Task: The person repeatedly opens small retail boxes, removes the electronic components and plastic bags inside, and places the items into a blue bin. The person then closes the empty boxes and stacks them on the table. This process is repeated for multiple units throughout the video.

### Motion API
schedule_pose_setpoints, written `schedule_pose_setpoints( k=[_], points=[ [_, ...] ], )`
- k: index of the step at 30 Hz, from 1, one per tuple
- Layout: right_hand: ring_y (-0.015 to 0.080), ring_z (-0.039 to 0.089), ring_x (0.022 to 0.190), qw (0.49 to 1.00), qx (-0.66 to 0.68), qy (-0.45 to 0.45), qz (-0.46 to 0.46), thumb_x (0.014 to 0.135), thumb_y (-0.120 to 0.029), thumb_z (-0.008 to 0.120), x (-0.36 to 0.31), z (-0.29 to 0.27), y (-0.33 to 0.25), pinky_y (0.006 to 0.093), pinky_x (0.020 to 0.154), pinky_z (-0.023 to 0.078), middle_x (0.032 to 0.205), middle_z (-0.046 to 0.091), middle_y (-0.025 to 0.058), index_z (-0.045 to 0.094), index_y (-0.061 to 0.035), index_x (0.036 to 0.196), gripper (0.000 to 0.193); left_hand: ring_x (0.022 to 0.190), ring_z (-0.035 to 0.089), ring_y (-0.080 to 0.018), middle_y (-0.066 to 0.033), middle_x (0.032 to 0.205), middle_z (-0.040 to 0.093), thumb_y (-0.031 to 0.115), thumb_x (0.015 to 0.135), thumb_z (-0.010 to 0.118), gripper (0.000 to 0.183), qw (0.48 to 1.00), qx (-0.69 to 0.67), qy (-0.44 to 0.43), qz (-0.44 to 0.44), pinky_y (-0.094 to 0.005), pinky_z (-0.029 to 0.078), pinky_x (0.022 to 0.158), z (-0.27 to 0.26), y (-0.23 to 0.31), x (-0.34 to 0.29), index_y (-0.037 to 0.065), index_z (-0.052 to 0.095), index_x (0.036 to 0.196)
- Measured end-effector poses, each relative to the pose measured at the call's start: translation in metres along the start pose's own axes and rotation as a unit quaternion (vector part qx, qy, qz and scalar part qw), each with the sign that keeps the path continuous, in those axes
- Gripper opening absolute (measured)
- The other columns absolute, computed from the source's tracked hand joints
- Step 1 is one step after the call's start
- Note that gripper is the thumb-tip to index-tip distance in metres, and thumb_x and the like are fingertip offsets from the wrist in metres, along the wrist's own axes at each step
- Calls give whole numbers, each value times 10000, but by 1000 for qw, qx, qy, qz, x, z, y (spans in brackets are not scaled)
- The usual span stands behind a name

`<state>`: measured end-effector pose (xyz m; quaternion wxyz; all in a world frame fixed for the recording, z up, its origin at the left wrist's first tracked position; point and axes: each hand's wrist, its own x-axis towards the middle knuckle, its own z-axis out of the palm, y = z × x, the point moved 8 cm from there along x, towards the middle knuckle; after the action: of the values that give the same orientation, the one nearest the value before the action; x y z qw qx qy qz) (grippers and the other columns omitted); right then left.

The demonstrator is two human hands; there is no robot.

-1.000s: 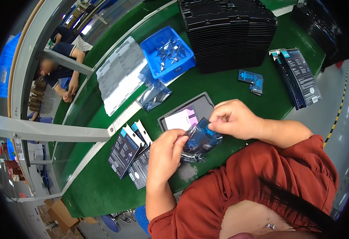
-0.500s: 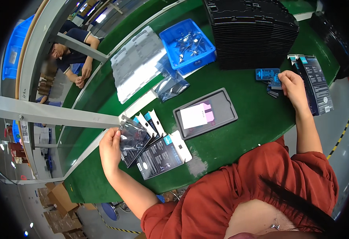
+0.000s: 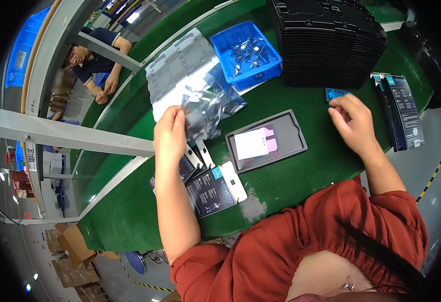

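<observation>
The left hand [image 3: 169,132] pinches the edge of a crumpled, translucent silver-grey plastic bag [image 3: 201,120], which hangs to the right of its fingertips. Well apart, the right hand [image 3: 353,123] is the nearer one to a small, flat, blue-printed dark piece [image 3: 335,93] on the green bench [image 3: 308,191]; this lies just beyond its fingertips, partly hidden, its visible long axis running roughly left to right. The right fingers curl inward; whether they grip anything cannot be told. Between the hands sits a shallow grey rectangular tray [image 3: 292,132].
</observation>
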<state>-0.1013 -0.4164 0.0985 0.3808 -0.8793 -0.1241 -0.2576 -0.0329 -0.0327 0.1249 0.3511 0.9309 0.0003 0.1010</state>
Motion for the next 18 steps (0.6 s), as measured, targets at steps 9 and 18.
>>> schedule_pose_setpoints(
  k=[9, 18],
  points=[
    [176, 546, 564, 999, -8, -44, -28, 781, 1, 657, -9, 6, 8, 300, 514, 441, 729, 564, 67, 624, -8, 859, 85, 1340, 403, -351, -241, 1437, 414, 314, 717, 774, 861, 990, 111, -82, 21, -412, 332, 1096, -15, -24, -12, -6, 386, 1416],
    [263, 575, 634, 992, 29, -89, -80, 776, 16, 650, -8, 15, 0, 354, 575, 458, 746, 592, 100, 623, 1, 856, 86, 1352, 363, -344, -179, 1460, 394, 204, 432, 927, 1226, 965, 175, -196, -7, -413, 293, 1131, -20, -77, -86, 92, 304, 1482]
  ],
)
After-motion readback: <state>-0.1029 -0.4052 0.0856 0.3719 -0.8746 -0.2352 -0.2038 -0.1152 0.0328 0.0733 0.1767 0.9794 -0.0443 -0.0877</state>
